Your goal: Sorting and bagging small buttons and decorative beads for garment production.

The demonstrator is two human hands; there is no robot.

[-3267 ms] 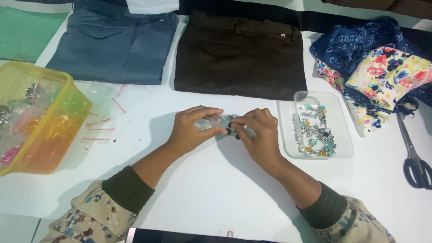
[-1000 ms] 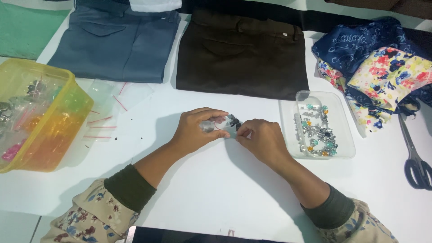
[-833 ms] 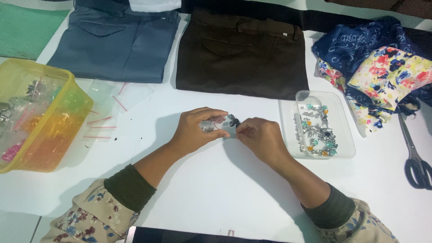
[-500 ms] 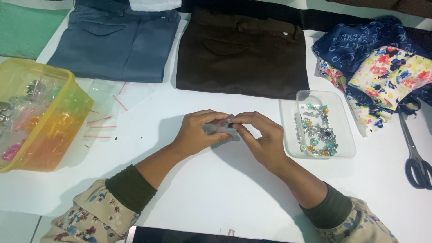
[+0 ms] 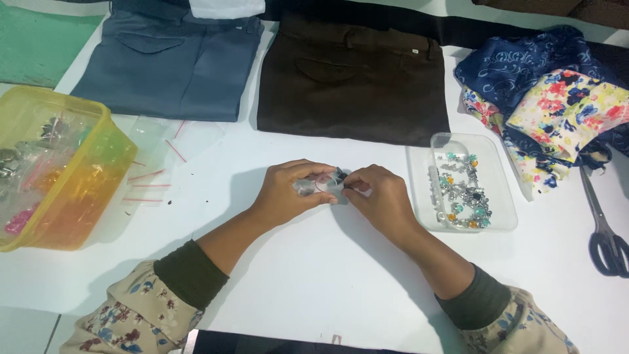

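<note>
A white table [image 5: 314, 288] fills the view, and every place here is given from the small clear plastic bag [image 5: 319, 186] held near its middle. Above and left of the bag lies a folded pair of grey-blue trousers [image 5: 167, 62], and directly above it a folded pair of dark brown trousers [image 5: 354, 75] with a tiny pale label near the waistband, too small to make out. Far to the upper right sits a heap of patterned fabric [image 5: 557, 105], dark blue with white swirls and cream with bright flowers. Far left stands a translucent yellow tub [image 5: 98, 190], cut off by the picture's edge, its contents blurred. Between the tub and the bag lie flat clear bags with red strips [image 5: 160, 164]. Just right of the bag is a clear rectangular tray [image 5: 501, 210] holding small silver and teal ornaments [image 5: 462, 193]. Far right lie dark-handled scissors [image 5: 606, 229], partly cut off. The left hand [image 5: 288, 193] and right hand [image 5: 383, 203] meet at the bag, the fingers of both closed on it from either side, just above the table. Something small and dark shows at the bag's top, but the fingers hide most of it.
</note>
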